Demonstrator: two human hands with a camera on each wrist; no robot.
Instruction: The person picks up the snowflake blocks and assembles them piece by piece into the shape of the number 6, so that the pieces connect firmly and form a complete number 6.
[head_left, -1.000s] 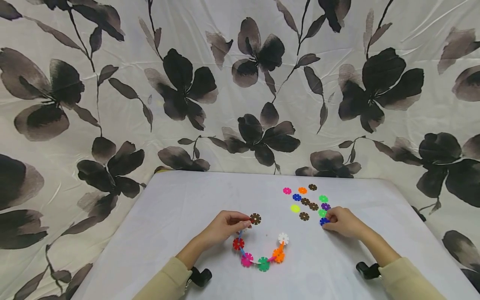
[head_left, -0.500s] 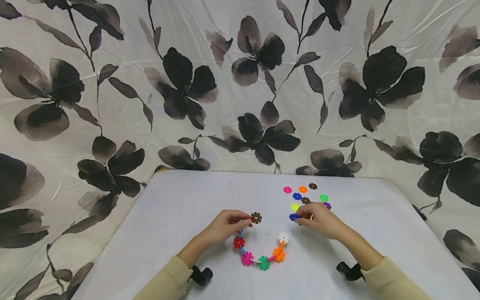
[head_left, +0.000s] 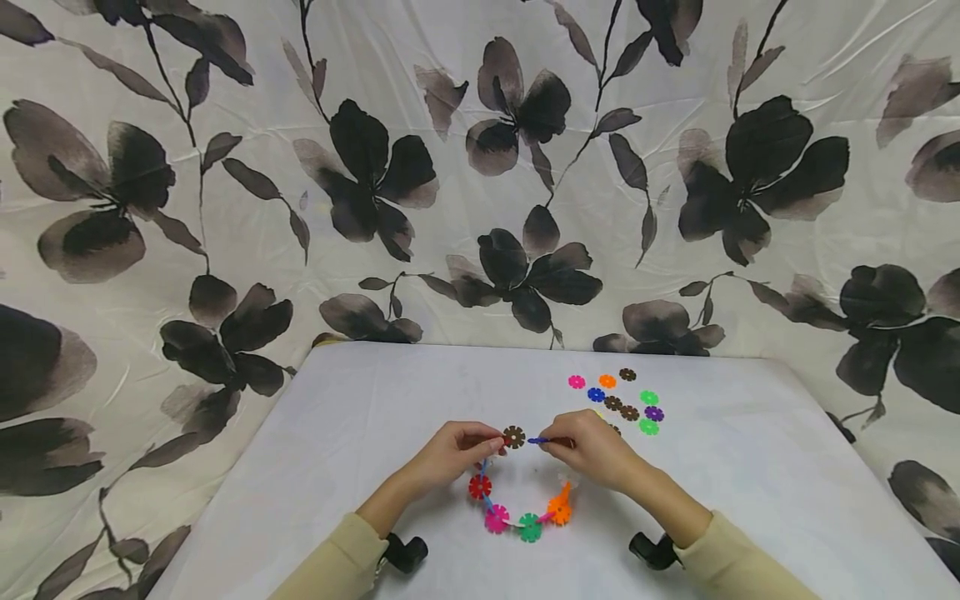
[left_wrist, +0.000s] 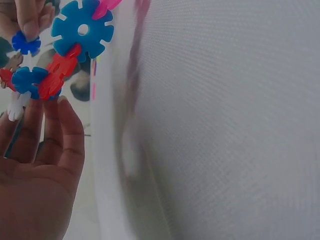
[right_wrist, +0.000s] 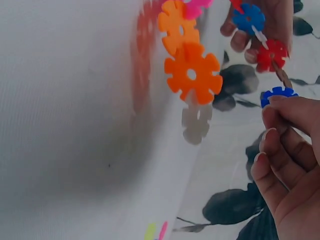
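Observation:
My left hand [head_left: 459,452] pinches one end of a chain of notched plastic discs, near a red disc [right_wrist: 272,55]. At that end a brown disc [head_left: 513,437] sticks out toward the right. The chain curves below through a red disc [head_left: 480,487], a pink disc [head_left: 497,518], a green disc [head_left: 530,527] and an orange disc [head_left: 559,510], ending in a white disc [right_wrist: 196,122] partly behind my right hand. Between thumb and forefinger my right hand [head_left: 596,446] pinches a blue disc [head_left: 537,440], edge-on and just right of the brown one; the head view shows a small gap between them.
Loose discs lie at the back right of the white table [head_left: 360,400], among them a pink disc [head_left: 576,382], a purple disc [head_left: 654,413] and a green disc [head_left: 648,427]. My right hand partly hides a yellow one. A flowered cloth [head_left: 465,192] hangs behind the table.
My right hand has picked up the blue disc from the loose discs and brought it left, close to the brown disc. The left hand has stayed almost still with the chain.

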